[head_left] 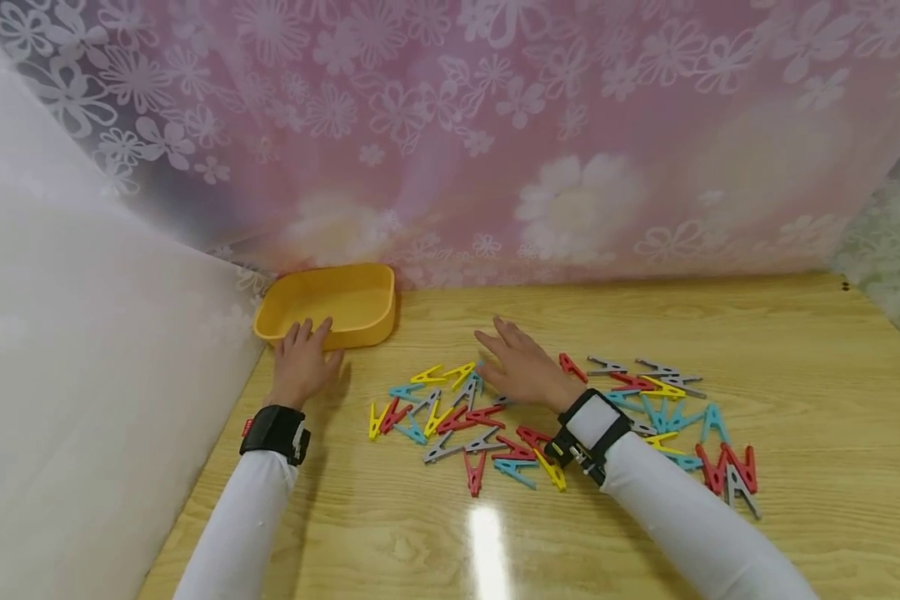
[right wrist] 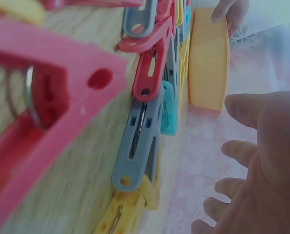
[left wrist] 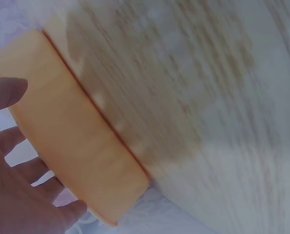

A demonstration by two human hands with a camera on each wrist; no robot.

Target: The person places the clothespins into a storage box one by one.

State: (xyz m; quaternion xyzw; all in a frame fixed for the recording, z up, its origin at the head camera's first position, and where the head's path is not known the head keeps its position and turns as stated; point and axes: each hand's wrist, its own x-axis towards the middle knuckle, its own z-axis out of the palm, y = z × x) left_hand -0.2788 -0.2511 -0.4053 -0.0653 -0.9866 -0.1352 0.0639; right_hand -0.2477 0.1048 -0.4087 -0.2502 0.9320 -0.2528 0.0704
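Observation:
At the near rim of a yellow plastic bin [head_left: 367,336], my left hand [head_left: 300,369] has its fingers spread, with the fingertips over the edge. In the left wrist view the thumb overlaps the bin's side wall [left wrist: 81,126], and the other fingers reach along its rim. My right hand [head_left: 528,371] extends above the clothespins with fingers spread and nothing in its grasp. Red, yellow, blue and grey clothespins lie scattered below it, among them a grey clothespin [head_left: 442,450] and a blue clothespin [head_left: 515,472]. Close to the right wrist camera is a red clothespin [right wrist: 86,92].
More clothespins lie to the right by the forearm, including a grey clothespin [head_left: 741,492]. The wooden table [head_left: 390,533] meets a pink flowered cloth [head_left: 465,167] at the back and a white sheet [head_left: 67,333] on the left.

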